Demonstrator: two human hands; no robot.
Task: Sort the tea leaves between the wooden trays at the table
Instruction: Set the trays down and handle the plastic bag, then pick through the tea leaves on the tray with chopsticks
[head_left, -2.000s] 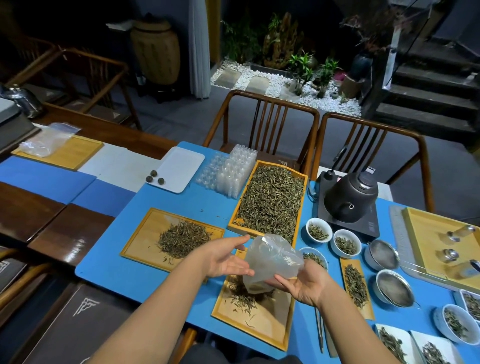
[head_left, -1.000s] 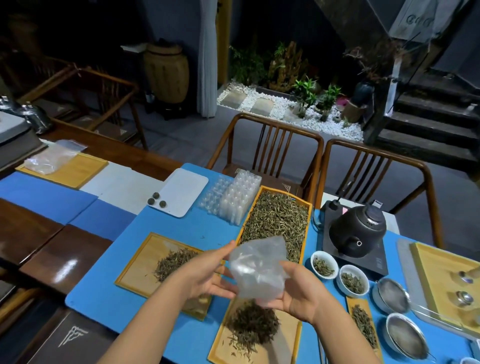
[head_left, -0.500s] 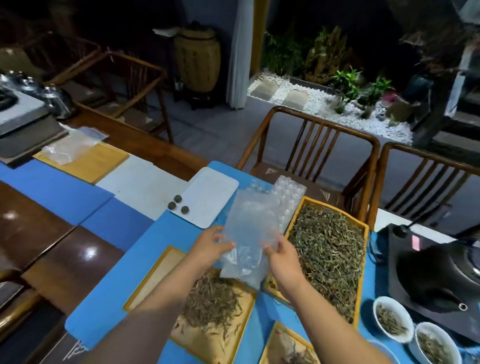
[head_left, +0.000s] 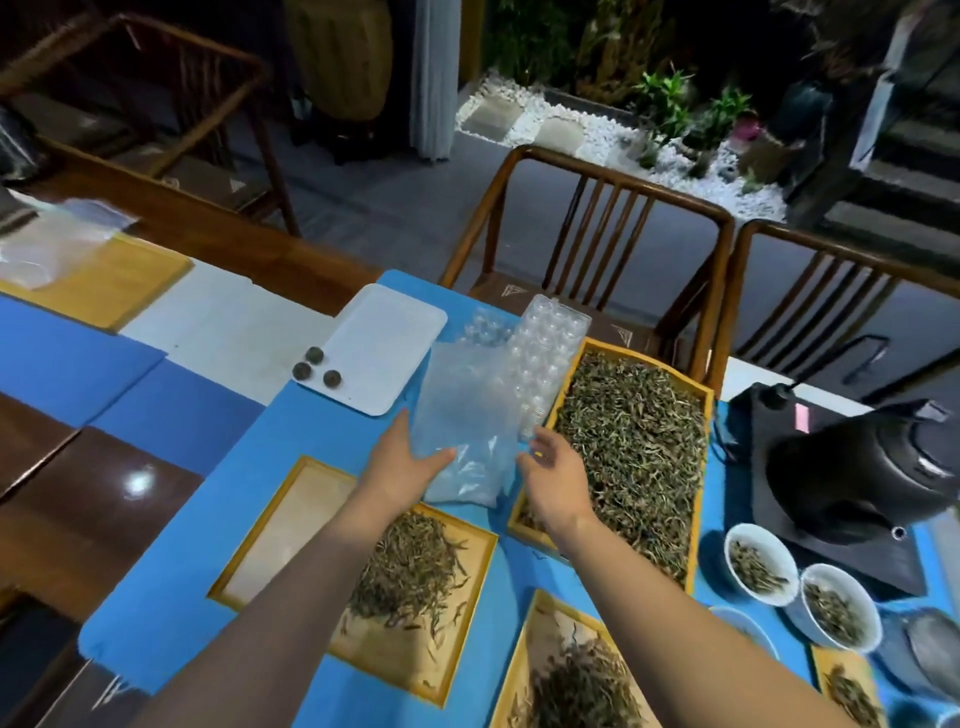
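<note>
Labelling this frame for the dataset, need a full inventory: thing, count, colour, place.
wooden trays: 3, yellow-brown, on the blue mat; far right one full of tea leaves, two near ones partly covered
tea leaves: green-brown, in the trays and bowls
plastic bag: 1, clear, between the hands
blister moulds: clear, beside the full tray
white tray: 1, behind the bag
tea balls: 3, dark, at the white tray's left corner
bowls: 2 whole in view, white, right
kettle: 1, black, on a black base, right
chairs: 3, brown wood, beyond the table
left hand: 1, holds the bag's near end
right hand: 1, fingers relaxed, beside the bag
</note>
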